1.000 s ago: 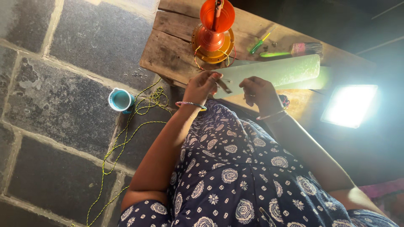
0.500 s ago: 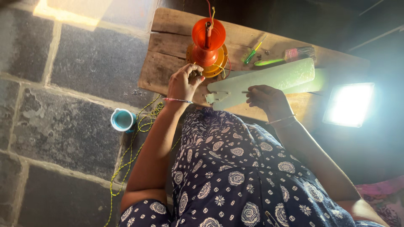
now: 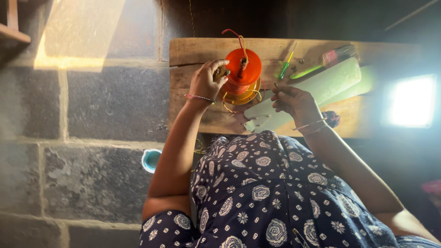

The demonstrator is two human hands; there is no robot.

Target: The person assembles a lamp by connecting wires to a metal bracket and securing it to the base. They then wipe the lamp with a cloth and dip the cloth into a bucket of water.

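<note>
While the left hand (image 3: 207, 82) pinches a small dark part beside the orange fan motor (image 3: 242, 76), right hand (image 3: 294, 102) grips a thin tool over the pale green blade (image 3: 317, 89), wooden bench (image 3: 193, 50) beneath

Bare plank on the wooden bench (image 3: 193, 48) at its left and far-left gives passage. The orange motor (image 3: 242, 73) blocks centre. Pale blades (image 3: 317, 89), screwdriver (image 3: 285, 66) and brush (image 3: 331, 59) crowd the right half.
</note>
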